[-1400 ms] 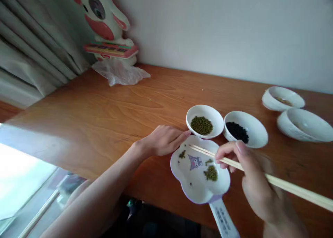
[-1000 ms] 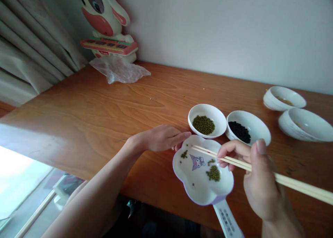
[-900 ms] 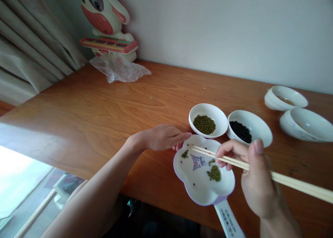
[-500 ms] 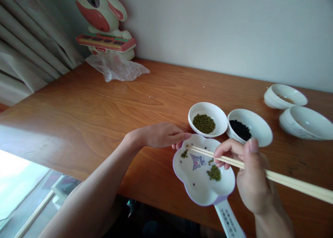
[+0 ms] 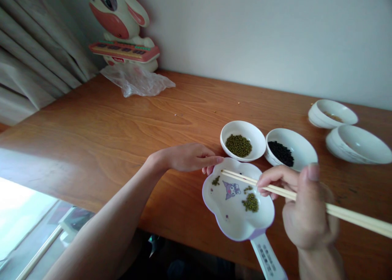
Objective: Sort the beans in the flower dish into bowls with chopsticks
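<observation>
My right hand (image 5: 309,206) is closed around a pair of pale chopsticks (image 5: 275,190). Their tips rest close together inside the far left part of a white flower-shaped dish (image 5: 226,223) with a purple rim and a handle. Green mung beans (image 5: 251,202) lie in small clusters in the dish, around a printed cartoon face. My left hand (image 5: 196,157) pinches the dish's far left rim, thumb on top, other fingers partly hidden below. Just beyond the dish stand a white bowl of mung beans (image 5: 239,145) and a white bowl of black beans (image 5: 281,152).
Two more white bowls stand at the right, one (image 5: 333,110) holding some tan bits, the other (image 5: 358,145) nearer. A clear plastic bag (image 5: 137,82) and a cow-shaped toy keyboard (image 5: 125,49) sit at the back left. The wooden table (image 5: 107,141) meets a wall behind.
My right hand has shifted slightly right along the chopsticks, away from the dish's middle. The chopstick tips have hardly moved, and my left hand keeps its place on the rim.
</observation>
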Demonstrator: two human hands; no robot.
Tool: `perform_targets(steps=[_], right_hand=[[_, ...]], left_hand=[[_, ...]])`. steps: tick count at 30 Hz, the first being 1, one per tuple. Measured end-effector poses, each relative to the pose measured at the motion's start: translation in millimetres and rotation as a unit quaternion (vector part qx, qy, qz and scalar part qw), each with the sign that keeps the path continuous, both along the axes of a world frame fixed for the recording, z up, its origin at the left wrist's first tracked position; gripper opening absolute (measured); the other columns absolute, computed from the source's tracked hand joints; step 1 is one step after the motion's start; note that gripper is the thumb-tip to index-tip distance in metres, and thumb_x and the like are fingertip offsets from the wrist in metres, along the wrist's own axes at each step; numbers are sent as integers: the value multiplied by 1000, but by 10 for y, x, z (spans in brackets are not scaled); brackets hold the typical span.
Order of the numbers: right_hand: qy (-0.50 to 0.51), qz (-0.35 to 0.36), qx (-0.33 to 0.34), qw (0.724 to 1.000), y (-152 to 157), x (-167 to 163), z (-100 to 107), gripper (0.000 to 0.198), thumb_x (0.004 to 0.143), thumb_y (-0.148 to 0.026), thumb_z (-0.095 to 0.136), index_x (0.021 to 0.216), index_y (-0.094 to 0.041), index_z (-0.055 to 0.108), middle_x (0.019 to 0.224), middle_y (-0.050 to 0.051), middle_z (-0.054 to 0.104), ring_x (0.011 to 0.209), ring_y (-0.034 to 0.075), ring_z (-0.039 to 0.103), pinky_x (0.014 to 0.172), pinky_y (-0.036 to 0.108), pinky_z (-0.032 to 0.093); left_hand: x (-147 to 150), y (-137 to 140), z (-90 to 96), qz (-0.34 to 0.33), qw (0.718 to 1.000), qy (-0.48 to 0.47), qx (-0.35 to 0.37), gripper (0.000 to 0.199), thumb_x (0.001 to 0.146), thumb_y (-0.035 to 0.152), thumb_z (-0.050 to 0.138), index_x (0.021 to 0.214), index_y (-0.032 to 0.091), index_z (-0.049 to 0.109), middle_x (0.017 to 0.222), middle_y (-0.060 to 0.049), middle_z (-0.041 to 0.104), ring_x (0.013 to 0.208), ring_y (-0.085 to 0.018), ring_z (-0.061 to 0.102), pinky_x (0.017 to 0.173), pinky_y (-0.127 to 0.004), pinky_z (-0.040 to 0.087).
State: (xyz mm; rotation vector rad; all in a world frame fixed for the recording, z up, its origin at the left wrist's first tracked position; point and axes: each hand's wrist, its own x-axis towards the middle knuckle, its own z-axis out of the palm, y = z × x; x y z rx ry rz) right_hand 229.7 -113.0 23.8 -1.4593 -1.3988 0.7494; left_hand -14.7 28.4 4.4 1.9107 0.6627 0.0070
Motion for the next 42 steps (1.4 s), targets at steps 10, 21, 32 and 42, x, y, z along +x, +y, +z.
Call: perform_targets(steps=[10,21,32,42], right_hand=[[61,-106,87,989,39,205,173,80,98,-78,20,73,-24,73,69,11,68,67,27,62,62,42,45],[43,53,-5,998,-142,237,239,75,104,-67,20,70,-26,73,71,8,68,72,25,64,61,38,45],[6,173,-81,982,-113,31,112,73,105,-66,12,79,-23,65,71,3,65,69,18,60,62,33,41],[-12,166,-91,982,-103,-47,144,72,105,-67,14,75,-23,61,63,2,59,59,17,55,56,34,36]], left_hand=[[-33,69,43,-49,996,-14,-69,53,104,61,44,93,15,69,95,-8,73,88,-17,67,80,-25,52],[-75,94,91,-56,996,15,-71,40,100,56,55,91,18,65,90,-1,67,80,-12,58,71,-23,43],[-81,97,82,-53,997,27,-39,44,98,60,57,88,18,62,77,3,54,68,-9,44,61,-21,35],[-94,96,57,-45,998,22,-37,46,95,63,59,89,18,63,76,3,55,66,-10,44,58,-22,34]])
